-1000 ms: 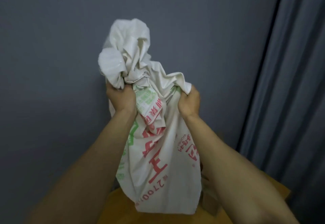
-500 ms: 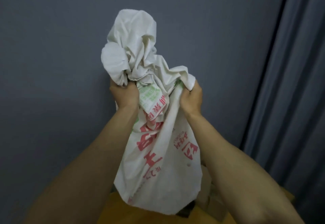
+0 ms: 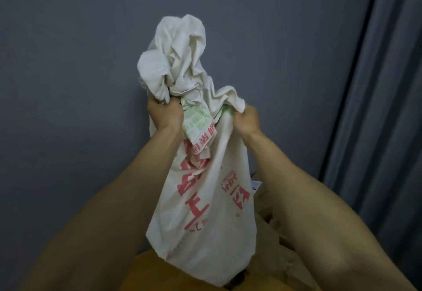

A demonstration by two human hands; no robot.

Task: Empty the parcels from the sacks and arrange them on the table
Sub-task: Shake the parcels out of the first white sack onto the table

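Sack [image 3: 205, 199] up in the air, printed side to the camera, red lettering upside down. Clenched on the bunched cloth near the top, one each side: left grip [image 3: 165, 116] wrapped round the left fold, right grip [image 3: 247, 120] wrapped round the right fold, crumpled white cloth spilling above both. Hanging long between the forearms, lower hem right over the near edge of the yellow tabletop [image 3: 148, 272]; touching or not, cannot tell. Something dark at the hem's right corner, too small to name. Brown parcels [image 3: 262, 204] low on the right, tucked behind the right forearm, just beside the sack's edge. Grey wall [image 3: 68, 85] straight behind, open room left of the sack. Curtain [image 3: 388, 108] well apart on the right.
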